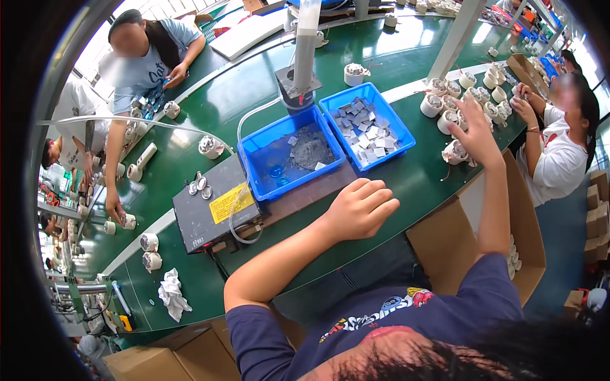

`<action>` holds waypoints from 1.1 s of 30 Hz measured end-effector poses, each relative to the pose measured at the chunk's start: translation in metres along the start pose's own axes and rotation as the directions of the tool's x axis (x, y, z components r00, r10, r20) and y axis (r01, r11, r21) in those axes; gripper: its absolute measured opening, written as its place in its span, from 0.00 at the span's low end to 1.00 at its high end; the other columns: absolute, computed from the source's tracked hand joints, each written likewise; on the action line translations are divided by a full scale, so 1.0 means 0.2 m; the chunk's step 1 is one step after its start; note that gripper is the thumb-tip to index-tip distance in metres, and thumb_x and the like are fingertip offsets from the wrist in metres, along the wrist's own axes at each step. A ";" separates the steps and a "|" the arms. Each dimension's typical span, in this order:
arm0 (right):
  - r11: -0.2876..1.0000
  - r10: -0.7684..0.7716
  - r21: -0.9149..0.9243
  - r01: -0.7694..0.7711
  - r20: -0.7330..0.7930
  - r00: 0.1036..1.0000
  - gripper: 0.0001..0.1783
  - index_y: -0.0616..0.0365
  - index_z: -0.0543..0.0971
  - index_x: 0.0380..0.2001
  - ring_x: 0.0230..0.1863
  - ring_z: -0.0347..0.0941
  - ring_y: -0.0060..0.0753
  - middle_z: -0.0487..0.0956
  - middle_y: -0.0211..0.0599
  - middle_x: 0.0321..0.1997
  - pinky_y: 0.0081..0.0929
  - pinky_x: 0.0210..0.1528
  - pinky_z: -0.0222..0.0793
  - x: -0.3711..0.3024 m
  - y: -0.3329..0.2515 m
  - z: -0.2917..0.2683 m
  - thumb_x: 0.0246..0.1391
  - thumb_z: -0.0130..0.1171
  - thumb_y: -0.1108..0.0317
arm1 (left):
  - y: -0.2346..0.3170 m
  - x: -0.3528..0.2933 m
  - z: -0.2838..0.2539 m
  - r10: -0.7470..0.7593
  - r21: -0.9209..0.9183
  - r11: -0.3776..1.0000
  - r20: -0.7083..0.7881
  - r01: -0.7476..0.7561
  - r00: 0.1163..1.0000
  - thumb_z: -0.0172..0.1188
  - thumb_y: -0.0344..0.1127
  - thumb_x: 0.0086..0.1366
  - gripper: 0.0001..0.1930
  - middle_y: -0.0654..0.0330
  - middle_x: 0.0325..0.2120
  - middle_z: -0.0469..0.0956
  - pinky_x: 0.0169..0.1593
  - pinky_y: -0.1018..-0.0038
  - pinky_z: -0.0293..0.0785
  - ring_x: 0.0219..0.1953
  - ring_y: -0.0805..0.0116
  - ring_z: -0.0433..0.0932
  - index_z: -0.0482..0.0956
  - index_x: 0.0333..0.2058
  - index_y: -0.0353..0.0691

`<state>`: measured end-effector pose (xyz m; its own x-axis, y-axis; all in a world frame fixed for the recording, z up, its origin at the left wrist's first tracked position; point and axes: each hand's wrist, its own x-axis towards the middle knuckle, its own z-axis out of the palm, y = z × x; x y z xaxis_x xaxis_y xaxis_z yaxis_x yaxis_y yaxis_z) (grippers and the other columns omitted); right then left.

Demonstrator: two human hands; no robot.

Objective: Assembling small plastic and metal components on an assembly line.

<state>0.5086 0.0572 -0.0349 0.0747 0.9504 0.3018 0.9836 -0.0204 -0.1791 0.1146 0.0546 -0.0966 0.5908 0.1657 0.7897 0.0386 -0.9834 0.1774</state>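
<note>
My left hand (363, 208) is curled into a loose fist, back upward, just in front of the blue trays. Whatever its fingers might hold is hidden from sight. On the right, my right hand (475, 132) has its fingers apart beside a cluster of white round motor-like parts (432, 105). One such part with thin wires (454, 152) sits just below its wrist side. A blue tray (406, 141) carries many small grey and white square plates. Left of it, another blue tray (253, 174) contains grey powder, a few plates and blue rings.
A black box with a yellow label (210, 219) bears several metal rings. A grey post (307, 47) rises behind the trays. Crumpled white cloth (173, 295) lies at left. An open cardboard box (530, 279) stands at right. Co-workers (152, 57) sit across and at right.
</note>
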 end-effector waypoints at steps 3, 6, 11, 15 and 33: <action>1.000 0.028 -0.010 -0.028 0.063 0.998 0.41 0.37 0.70 0.79 0.86 0.51 0.62 0.60 0.55 0.86 0.56 0.85 0.46 -0.17 0.14 0.05 0.67 0.62 0.36 | -0.03 0.00 0.01 -0.010 -0.040 0.999 0.020 0.011 1.000 0.68 0.26 0.54 0.16 0.61 0.39 0.82 0.49 0.62 0.81 0.47 0.58 0.85 0.84 0.43 0.41; 1.000 -0.006 -0.015 0.007 0.046 0.999 0.42 0.35 0.71 0.79 0.86 0.51 0.63 0.59 0.55 0.86 0.56 0.85 0.45 -0.18 0.17 0.13 0.66 0.60 0.33 | -0.06 0.01 0.01 -0.051 -0.048 0.997 0.028 0.053 0.998 0.68 0.25 0.54 0.15 0.60 0.38 0.83 0.49 0.61 0.81 0.47 0.57 0.85 0.84 0.42 0.41; 0.995 -0.095 0.024 0.097 -0.051 0.994 0.40 0.39 0.76 0.75 0.84 0.57 0.61 0.63 0.56 0.84 0.58 0.82 0.49 -0.06 0.02 0.28 0.65 0.62 0.34 | -0.06 -0.02 0.01 -0.087 -0.038 0.995 0.040 0.088 0.995 0.67 0.23 0.54 0.14 0.60 0.37 0.84 0.49 0.61 0.81 0.47 0.57 0.85 0.85 0.40 0.41; 0.988 -0.152 -0.006 0.152 -0.088 0.984 0.38 0.41 0.78 0.73 0.83 0.58 0.60 0.64 0.55 0.83 0.57 0.82 0.49 -0.02 -0.18 0.29 0.67 0.60 0.34 | -0.06 0.00 0.02 -0.076 -0.031 0.996 0.072 0.079 0.995 0.67 0.23 0.53 0.14 0.60 0.37 0.84 0.49 0.61 0.81 0.47 0.57 0.85 0.85 0.40 0.41; 0.905 0.376 -0.211 -0.370 -0.013 0.926 0.49 0.54 0.72 0.77 0.86 0.49 0.68 0.62 0.51 0.85 0.53 0.87 0.41 0.37 1.01 0.50 0.71 0.46 0.26 | -0.10 -0.09 -0.01 -0.130 -0.021 0.991 0.167 0.135 0.977 0.70 0.27 0.55 0.14 0.61 0.37 0.83 0.46 0.62 0.79 0.47 0.59 0.84 0.83 0.41 0.43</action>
<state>0.6959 0.1542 -0.1433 0.4414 0.8688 0.2246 0.8968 -0.4358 -0.0765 0.1011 0.0723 -0.1122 0.7070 0.2770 0.6507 0.1011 -0.9502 0.2947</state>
